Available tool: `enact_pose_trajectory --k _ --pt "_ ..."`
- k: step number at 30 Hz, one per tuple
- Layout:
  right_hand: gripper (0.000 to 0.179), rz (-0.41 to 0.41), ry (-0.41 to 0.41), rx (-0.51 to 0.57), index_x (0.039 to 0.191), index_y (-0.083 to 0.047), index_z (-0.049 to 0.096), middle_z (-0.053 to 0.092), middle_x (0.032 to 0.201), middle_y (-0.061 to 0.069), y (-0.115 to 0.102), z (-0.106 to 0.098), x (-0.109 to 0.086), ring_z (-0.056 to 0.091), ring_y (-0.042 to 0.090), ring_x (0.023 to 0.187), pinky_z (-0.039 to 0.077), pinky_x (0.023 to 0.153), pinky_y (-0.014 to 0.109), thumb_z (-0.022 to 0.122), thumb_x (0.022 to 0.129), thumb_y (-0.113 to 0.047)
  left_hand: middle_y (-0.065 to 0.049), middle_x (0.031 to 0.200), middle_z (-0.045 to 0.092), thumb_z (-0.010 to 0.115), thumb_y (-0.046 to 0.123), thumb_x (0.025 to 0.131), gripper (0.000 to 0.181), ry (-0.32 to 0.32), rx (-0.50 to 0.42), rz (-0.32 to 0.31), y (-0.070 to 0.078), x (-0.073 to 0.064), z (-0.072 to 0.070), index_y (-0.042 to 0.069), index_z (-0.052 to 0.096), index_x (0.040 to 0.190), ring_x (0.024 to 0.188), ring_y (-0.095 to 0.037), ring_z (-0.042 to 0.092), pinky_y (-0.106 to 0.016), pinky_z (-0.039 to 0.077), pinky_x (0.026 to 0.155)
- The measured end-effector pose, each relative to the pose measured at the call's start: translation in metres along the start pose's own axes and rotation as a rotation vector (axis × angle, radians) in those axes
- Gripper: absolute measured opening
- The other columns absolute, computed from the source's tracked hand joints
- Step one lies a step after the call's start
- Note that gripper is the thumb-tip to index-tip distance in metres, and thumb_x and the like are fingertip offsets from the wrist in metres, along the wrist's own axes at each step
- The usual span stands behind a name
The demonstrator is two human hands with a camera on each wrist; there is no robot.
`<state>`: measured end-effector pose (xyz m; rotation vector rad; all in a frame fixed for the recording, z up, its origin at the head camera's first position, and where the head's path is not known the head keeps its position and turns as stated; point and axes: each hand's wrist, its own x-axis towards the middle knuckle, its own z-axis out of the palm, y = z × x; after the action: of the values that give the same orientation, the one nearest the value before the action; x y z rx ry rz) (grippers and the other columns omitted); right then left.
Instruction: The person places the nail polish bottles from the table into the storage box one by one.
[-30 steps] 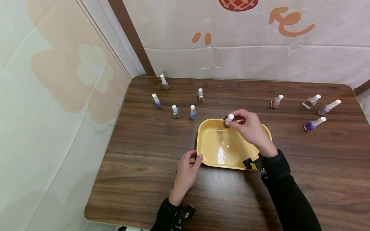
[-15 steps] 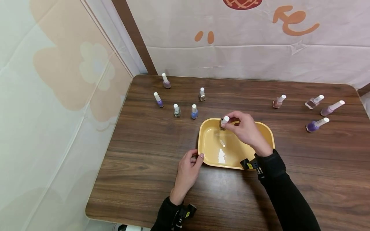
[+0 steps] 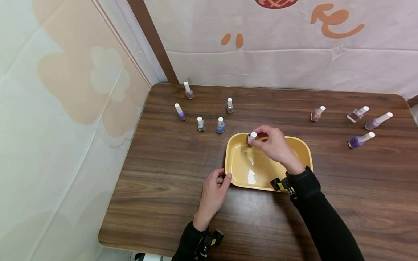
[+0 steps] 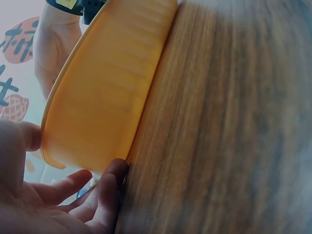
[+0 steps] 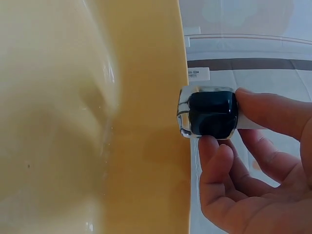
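Thumb and fingers of my right hand pinch a nail polish bottle by its white cap. Its glass is thick and clear, with dark teal-black polish inside. In the head view the bottle overlaps the far wall of a yellow tray, left of that wall's middle. The right wrist view has it tipped sideways, its base right at the tray's rim. At the tray's near left corner, my left hand holds on, thumb at the rim and fingertips low against the outer wall, as the left wrist view also shows.
Left behind the tray stand several polish bottles with white caps, among them a blue bottle, a green-grey bottle and a silver bottle. Several more are at the right, including a dark purple bottle and a pinkish-brown bottle.
My right hand has shifted a little to the left along the tray's far wall, carrying the bottle. My left hand keeps its place at the tray's corner. The head view has shifted slightly.
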<state>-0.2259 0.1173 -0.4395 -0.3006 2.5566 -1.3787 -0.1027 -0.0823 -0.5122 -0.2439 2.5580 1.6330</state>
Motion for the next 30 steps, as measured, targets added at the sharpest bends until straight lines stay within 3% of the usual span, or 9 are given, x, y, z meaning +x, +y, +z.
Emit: enact_pose_trajectory --k 10,21,30 --pt "0.019 -0.011 -0.052 -0.023 0.104 -0.001 0.066 0.067 0.101 0.015 -0.001 0.002 0.005 0.063 0.026 0.096 0.053 0.085 0.041 0.069 0.088 -0.011 -0.008 0.109 0.064 0.055 0.043 0.096 0.045 -0.003 0.010 -0.008 0.001 0.001 0.000 0.006 0.060 0.121 0.086 -0.011 0.065 -0.023 0.052 0.072" --pt "0.021 -0.039 -0.082 -0.168 0.102 -0.002 0.069 0.070 0.098 0.012 -0.004 0.011 0.013 0.066 0.024 0.092 0.052 0.080 0.037 0.070 0.086 -0.015 -0.008 0.109 0.064 0.056 0.043 0.096 0.046 -0.001 0.015 -0.010 0.000 0.000 0.000 0.006 0.060 0.122 0.087 -0.012 0.065 -0.024 0.052 0.074" --pt "0.013 -0.112 -0.079 -0.255 0.092 -0.005 0.071 0.073 0.088 0.009 -0.007 0.019 0.013 0.070 0.021 0.083 0.054 0.073 0.035 0.073 0.083 -0.014 -0.008 0.109 0.064 0.055 0.044 0.096 0.047 -0.012 -0.001 -0.007 -0.001 0.001 0.000 0.006 0.060 0.123 0.087 -0.012 0.065 -0.023 0.052 0.072"
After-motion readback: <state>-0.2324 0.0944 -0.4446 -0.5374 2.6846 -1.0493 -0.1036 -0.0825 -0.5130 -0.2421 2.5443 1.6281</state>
